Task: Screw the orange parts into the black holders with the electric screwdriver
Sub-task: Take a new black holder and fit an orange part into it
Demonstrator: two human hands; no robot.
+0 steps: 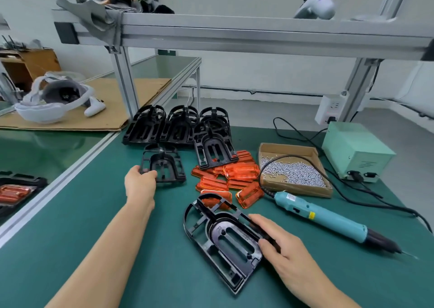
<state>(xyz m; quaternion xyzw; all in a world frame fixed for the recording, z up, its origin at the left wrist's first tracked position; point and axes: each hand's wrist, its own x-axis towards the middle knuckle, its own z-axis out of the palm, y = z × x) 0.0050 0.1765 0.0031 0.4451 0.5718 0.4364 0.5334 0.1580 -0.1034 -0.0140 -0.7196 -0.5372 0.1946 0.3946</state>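
Observation:
A black holder (225, 242) lies flat on the green mat in front of me, and my right hand (279, 244) grips its right edge. My left hand (141, 182) reaches forward and grips the near left corner of a second black holder (164, 167). Several more black holders (178, 126) stand stacked at the back. A pile of orange parts (234, 177) lies between them, one partly under the near holder. The teal electric screwdriver (328, 221) lies on the mat to the right, held by neither hand.
A cardboard box of small silver screws (293, 172) sits behind the screwdriver, beside a pale green power supply (357, 152) with cables. An aluminium frame (234, 33) spans overhead. A white headset (54, 101) rests on cardboard at the left.

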